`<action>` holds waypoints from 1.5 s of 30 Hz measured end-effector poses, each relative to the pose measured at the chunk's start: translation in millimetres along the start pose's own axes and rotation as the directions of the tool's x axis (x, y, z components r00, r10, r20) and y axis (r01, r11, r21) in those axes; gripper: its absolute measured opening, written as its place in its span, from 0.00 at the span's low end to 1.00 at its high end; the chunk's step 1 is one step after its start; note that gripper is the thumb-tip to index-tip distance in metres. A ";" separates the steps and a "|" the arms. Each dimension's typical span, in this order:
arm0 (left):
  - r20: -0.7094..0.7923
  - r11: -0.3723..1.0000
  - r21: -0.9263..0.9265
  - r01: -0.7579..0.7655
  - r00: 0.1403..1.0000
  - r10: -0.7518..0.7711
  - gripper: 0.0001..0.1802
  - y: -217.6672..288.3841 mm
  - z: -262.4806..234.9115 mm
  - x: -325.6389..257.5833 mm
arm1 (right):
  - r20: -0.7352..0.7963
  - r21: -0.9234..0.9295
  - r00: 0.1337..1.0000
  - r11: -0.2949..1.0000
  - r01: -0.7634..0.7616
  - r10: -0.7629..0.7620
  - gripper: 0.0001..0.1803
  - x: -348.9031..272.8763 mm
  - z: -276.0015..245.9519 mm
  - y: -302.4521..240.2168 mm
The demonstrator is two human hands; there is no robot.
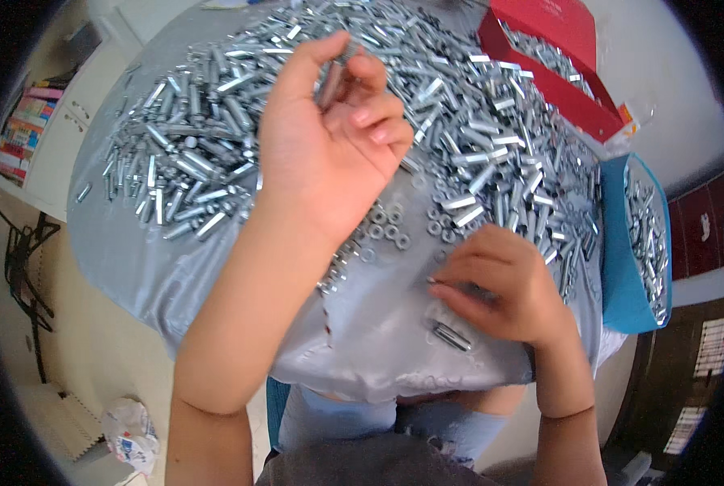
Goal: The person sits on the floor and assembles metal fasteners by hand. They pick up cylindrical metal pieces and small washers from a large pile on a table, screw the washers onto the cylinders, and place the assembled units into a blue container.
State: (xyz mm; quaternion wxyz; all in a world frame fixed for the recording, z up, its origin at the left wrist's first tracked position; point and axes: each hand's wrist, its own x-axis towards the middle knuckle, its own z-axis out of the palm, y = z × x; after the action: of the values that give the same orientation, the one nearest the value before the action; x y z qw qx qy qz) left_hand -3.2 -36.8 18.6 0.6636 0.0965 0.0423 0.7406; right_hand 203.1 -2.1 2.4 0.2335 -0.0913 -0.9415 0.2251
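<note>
My left hand is raised palm up over a big heap of shiny metal sleeves. Its thumb and index finger come together, and a blurred greyish piece seems to sit between them; its kind does not show. Lower on the right, my right hand hovers close above the cloth with thumb and fingers pinched. What that pinch holds, if anything, is too small and blurred to name. Just below it a single metal sleeve lies on the cloth. Small metal nuts are scattered between my two hands.
A grey satiny cloth covers the round table. At the far right stands a red box with metal pieces inside; nearer, a blue bin holds more. A white plastic bag lies on the floor at left.
</note>
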 end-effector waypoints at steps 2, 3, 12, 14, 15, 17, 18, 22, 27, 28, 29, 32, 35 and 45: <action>0.051 0.998 0.009 0.059 0.997 -0.059 0.09 -12.1 -1.5 -3.3 | -0.006 0.033 1.000 0.999 -0.007 0.007 0.06 -6.0 0.3 7.9; 0.086 0.997 0.015 0.081 0.993 -0.082 0.09 -16.6 -2.1 -3.9 | -0.003 0.047 1.000 0.999 -0.010 0.010 0.06 -7.1 -0.5 12.4; 0.012 0.948 0.116 0.297 0.954 -0.301 0.13 -54.5 -11.5 -11.4 | 0.006 0.147 1.000 0.989 0.010 -0.011 0.06 -17.5 -3.8 31.3; -0.042 0.942 0.099 0.321 0.947 -0.318 0.13 -54.4 -15.1 -9.6 | 0.000 0.131 1.000 0.991 0.026 -0.027 0.05 -17.7 -4.5 33.7; -0.063 0.940 0.089 0.330 0.943 -0.325 0.13 -54.1 -16.1 -8.5 | -0.009 0.142 0.999 0.989 0.034 -0.033 0.05 -17.6 -4.7 34.9; -0.085 0.940 0.092 0.328 0.943 -0.321 0.13 -53.0 -18.9 -9.1 | -0.029 0.163 0.999 0.985 0.050 -0.046 0.05 -17.2 -3.4 36.1; -0.091 0.940 0.091 0.327 0.943 -0.319 0.13 -53.3 -19.5 -8.7 | -0.034 0.157 0.999 0.987 0.043 -0.038 0.05 -17.0 -3.9 35.8; -0.179 0.935 0.107 0.340 0.931 -0.318 0.10 -53.4 -16.3 -6.8 | -0.070 0.159 0.998 0.987 0.016 -0.005 0.06 -15.7 -7.7 31.3; -0.436 0.753 0.425 0.502 0.843 -0.316 0.09 -58.0 -1.0 -9.1 | -0.159 0.402 0.982 0.915 -0.033 0.106 0.04 -13.8 -11.5 26.5; -0.431 0.729 0.433 0.531 0.832 -0.349 0.10 -59.7 -1.7 -10.8 | -0.132 0.438 0.980 0.895 -0.079 0.151 0.04 -13.5 -16.5 23.6; -0.423 0.719 0.467 0.515 0.844 -0.330 0.11 -60.3 -0.2 -12.5 | -0.104 0.473 0.975 0.872 -0.125 0.196 0.04 -13.4 -19.6 21.1; -0.372 0.677 0.570 0.465 0.881 -0.293 0.12 -60.3 -1.5 -13.6 | -0.032 0.655 0.924 0.706 -0.270 0.382 0.05 -15.5 -19.6 17.7; -0.383 0.519 0.761 0.390 0.915 -0.126 0.13 -74.2 4.5 -16.6 | -0.014 0.699 0.920 0.661 -0.272 0.392 0.05 -15.5 -21.3 18.1; -0.366 0.512 0.770 0.381 0.921 -0.135 0.13 -72.4 4.0 -16.7 | 0.017 0.779 0.893 0.554 -0.294 0.450 0.05 -13.5 -18.7 20.4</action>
State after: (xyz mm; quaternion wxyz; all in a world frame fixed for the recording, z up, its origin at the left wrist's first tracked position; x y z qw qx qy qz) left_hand 69.9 -45.3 7.3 0.6307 0.2923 0.4861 0.5297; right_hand 225.2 19.3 2.3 0.2824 -0.2020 -0.6897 0.6354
